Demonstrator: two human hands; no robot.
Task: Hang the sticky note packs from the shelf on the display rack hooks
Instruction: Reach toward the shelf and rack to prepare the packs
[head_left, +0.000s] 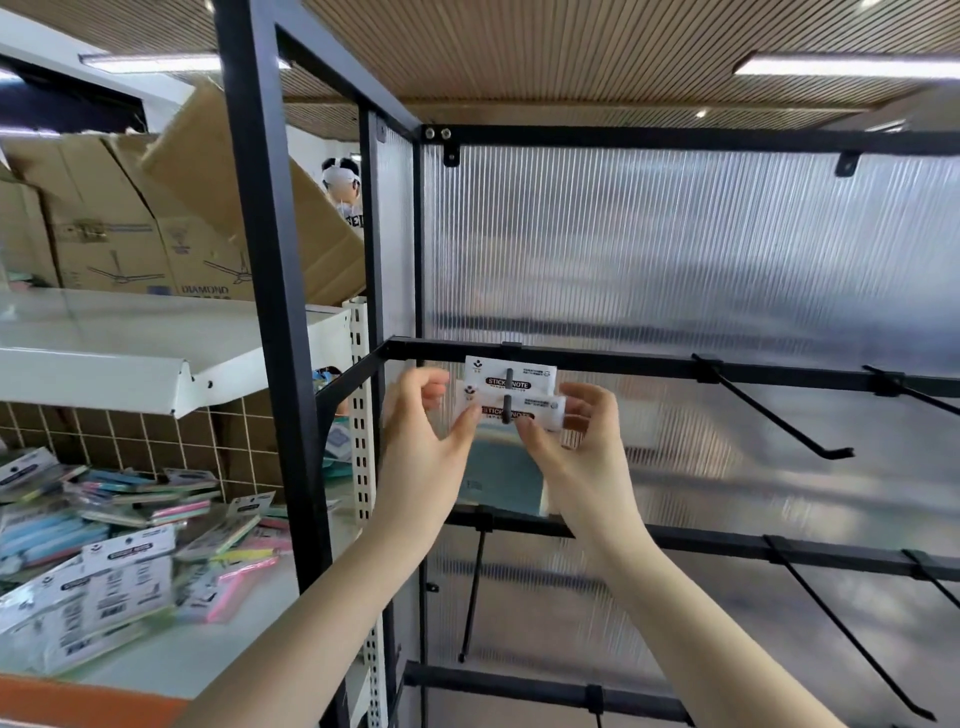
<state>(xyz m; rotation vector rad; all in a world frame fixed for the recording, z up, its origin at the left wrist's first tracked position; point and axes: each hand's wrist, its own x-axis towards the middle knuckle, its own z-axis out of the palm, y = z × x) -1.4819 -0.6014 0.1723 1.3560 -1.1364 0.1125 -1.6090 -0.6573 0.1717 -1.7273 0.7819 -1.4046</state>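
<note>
both hands, left hand (427, 415) and right hand (582, 431), pinched the sticky note pack (511, 410) by its stiff header card on the hook (507, 410); it looked light and slippery.

Cardboard boxes (119, 218) stand stacked on the white upper shelf (156, 338). A slatted ceiling (571, 57) carries strip lights (841, 66). Brown tiled wall (130, 447) below.

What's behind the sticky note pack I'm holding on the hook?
Another sticky note pack hangs behind the held pack on the same hook. Only its header card shows; the rest is covered, so further packs can't be ruled out.
</note>
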